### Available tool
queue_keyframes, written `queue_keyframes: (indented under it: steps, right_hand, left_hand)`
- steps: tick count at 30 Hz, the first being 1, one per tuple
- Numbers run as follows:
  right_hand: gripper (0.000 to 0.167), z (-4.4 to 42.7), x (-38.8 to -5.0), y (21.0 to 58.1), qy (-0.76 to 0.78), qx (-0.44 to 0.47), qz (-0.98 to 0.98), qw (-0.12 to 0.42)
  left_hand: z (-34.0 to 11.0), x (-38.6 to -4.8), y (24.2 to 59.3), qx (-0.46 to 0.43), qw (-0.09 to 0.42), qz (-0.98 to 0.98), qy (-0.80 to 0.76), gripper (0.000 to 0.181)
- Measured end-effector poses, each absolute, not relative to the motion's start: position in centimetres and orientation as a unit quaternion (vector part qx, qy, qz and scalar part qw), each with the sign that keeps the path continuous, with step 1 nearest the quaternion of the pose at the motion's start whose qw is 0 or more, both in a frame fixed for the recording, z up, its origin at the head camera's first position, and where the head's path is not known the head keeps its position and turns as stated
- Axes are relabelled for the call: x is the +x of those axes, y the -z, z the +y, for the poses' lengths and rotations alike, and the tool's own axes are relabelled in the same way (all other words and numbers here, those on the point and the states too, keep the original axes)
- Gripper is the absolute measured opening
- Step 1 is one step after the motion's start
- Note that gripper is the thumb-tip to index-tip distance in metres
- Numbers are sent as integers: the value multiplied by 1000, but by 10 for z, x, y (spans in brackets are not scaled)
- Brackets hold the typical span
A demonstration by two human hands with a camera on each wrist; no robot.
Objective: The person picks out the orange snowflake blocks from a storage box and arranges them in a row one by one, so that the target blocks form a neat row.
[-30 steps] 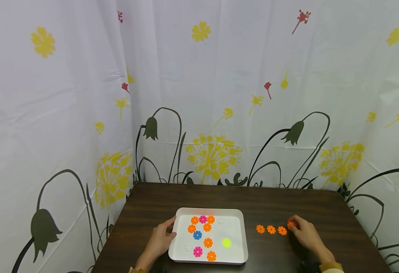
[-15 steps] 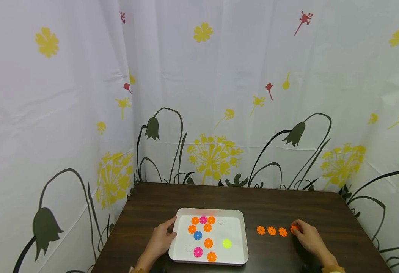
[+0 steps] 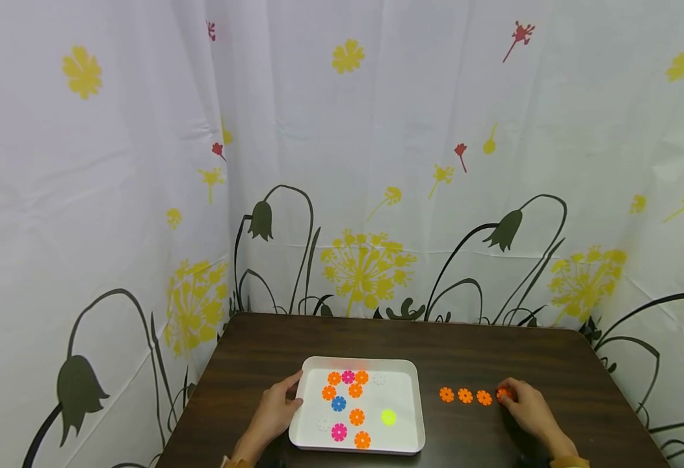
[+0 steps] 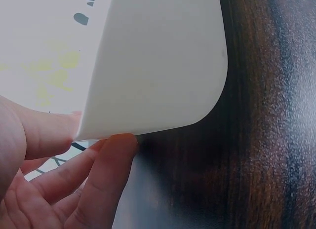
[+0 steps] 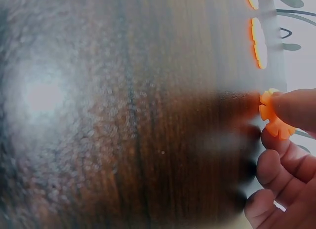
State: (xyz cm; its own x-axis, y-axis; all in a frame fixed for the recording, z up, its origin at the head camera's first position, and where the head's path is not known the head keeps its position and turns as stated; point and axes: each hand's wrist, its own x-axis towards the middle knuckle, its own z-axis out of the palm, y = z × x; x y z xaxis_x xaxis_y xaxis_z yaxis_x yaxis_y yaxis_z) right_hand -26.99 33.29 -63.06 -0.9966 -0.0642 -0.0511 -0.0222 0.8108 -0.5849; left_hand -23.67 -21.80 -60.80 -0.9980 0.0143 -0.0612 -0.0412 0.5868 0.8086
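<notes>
At the right end of a short row of orange notched plastic discs [image 3: 465, 396], my right hand [image 3: 530, 408] pinches another orange notched disc [image 5: 276, 118] between thumb and index finger. The right wrist view shows that disc tilted, close to the table, its other fingers curled below. My left hand [image 3: 273, 411] holds the left rim of a white tray [image 3: 417, 416], thumb at the rim and fingertips against its outer side [image 4: 168, 66]. Inside the tray lie several orange discs [image 3: 356, 416], pink discs [image 3: 339, 432], a blue disc [image 3: 339, 403], a yellow-green disc [image 3: 389, 417] and clear ones [image 3: 380, 379].
The dark wood-grain table [image 3: 459, 351] carries the tray left of the row. Behind and at both sides hangs a white curtain [image 3: 295, 117] with printed flowers. Bare table surface shows between the tray and the row.
My right hand has shifted slightly right and toward me with the pinched disc, then nearly stopped. My left hand and the tray have stayed in place.
</notes>
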Motion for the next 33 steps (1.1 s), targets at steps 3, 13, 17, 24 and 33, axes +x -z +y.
queue_keyframes:
  steps: [3, 13, 17, 24, 33]
  right_hand:
    - [17, 333, -269, 630, 305, -28, 952, 29]
    - [17, 335, -270, 632, 294, -39, 955, 15]
    - [17, 335, -270, 633, 297, -41, 954, 14]
    - [18, 336, -269, 634, 295, -48, 954, 11]
    - [21, 326, -270, 619, 283, -68, 956, -20]
  left_hand:
    - [-218, -237, 609, -6, 29, 890, -455, 59]
    - [-219, -236, 610, -1, 25, 887, -461, 59]
    - [-219, -236, 610, 0, 25, 889, -458, 59]
    - [-218, -236, 610, 1, 25, 890, -456, 60]
    - [-218, -236, 609, -2, 23, 890, -456, 60]
